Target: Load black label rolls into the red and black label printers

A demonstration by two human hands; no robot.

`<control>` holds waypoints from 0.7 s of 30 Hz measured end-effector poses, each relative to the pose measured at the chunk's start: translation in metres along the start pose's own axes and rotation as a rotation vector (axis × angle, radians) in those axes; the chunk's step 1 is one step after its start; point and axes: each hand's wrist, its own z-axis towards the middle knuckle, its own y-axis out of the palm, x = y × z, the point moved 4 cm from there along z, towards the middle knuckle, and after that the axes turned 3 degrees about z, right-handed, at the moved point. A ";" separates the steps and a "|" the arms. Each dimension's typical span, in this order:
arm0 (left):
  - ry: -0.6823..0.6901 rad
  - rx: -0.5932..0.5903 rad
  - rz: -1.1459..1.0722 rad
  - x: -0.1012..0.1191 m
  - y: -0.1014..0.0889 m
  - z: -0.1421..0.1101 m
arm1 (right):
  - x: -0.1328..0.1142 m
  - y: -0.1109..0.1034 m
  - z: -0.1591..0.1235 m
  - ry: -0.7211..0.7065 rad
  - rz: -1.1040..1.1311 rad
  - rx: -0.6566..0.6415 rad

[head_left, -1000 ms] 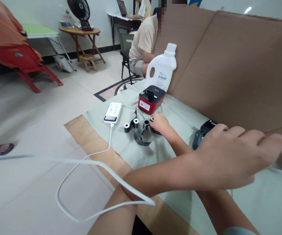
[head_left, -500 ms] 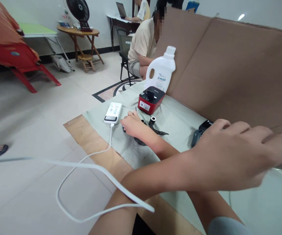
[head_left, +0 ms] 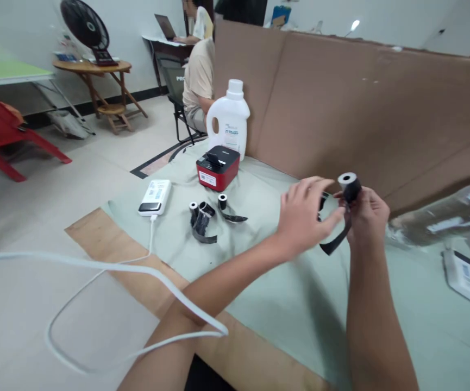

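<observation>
My right hand (head_left: 368, 220) is closed round a roll of black tape (head_left: 352, 190) with a white core, held above the cloth. A loose black strip hangs from it, curving down to the left. Just left of the roll is my left hand (head_left: 304, 217), its fingers apart and its thumb close to the strip; whether they touch I cannot tell. On the pale green cloth (head_left: 275, 288) lie more black rolls: one with a white core and a trailing strip (head_left: 223, 203), and a small cluster (head_left: 202, 217) beside it. A dark object behind my left hand is mostly hidden.
A red and black box-shaped device (head_left: 218, 167) stands before a white jug (head_left: 230, 122). A white power bank (head_left: 155, 197) with a cable (head_left: 152, 233) sits left. Cardboard (head_left: 340, 108) rises behind. A clear plastic bag (head_left: 442, 217) and another white device (head_left: 467, 276) are right. A seated person is beyond.
My crossed arms have uncrossed. My right hand has moved right from the rolls and now holds one up. My left hand has swung back left beside it. The view has turned right.
</observation>
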 end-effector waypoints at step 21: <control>-0.876 -0.434 -0.773 -0.098 0.123 -0.063 | 0.125 0.026 -0.022 0.124 -0.256 -0.132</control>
